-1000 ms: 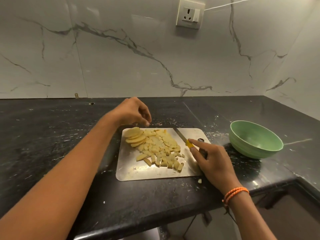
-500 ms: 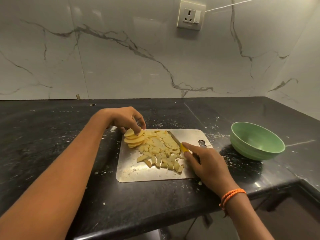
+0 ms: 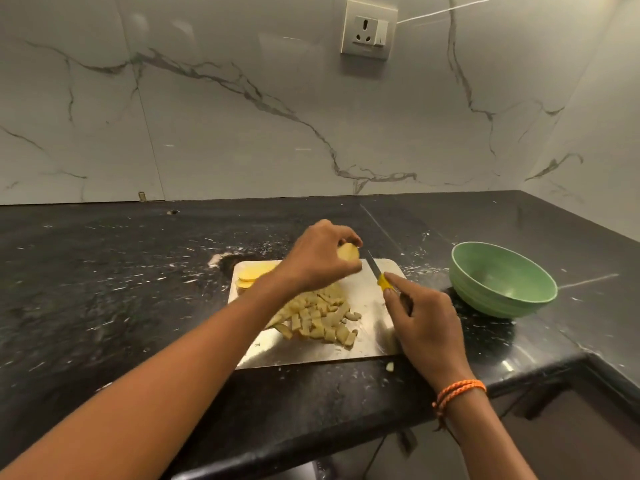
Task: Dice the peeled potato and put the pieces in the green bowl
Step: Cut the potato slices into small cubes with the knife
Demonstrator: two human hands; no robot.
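— Can you read any text, label or number here?
— No, you'll find nothing legible: the wall socket [image 3: 368, 29] carries no readable marking, and neither the green bowl [image 3: 503, 279] nor the knife [image 3: 380, 277] shows a brand.

A brushed metal cutting board [image 3: 367, 344] with a dull sheen is laid on a polished black stone countertop [image 3: 104, 271] flecked with white. Glossy white marble-look wall panels [image 3: 242, 133] with grey veins are seen behind. The green bowl [image 3: 485, 296] looks like matt plastic, ribbed outside. The knife [image 3: 379, 275] is seen with a metal blade and a smooth yellow plastic handle. Moist, pale cut faces are shown by the potato pieces [image 3: 318, 320].
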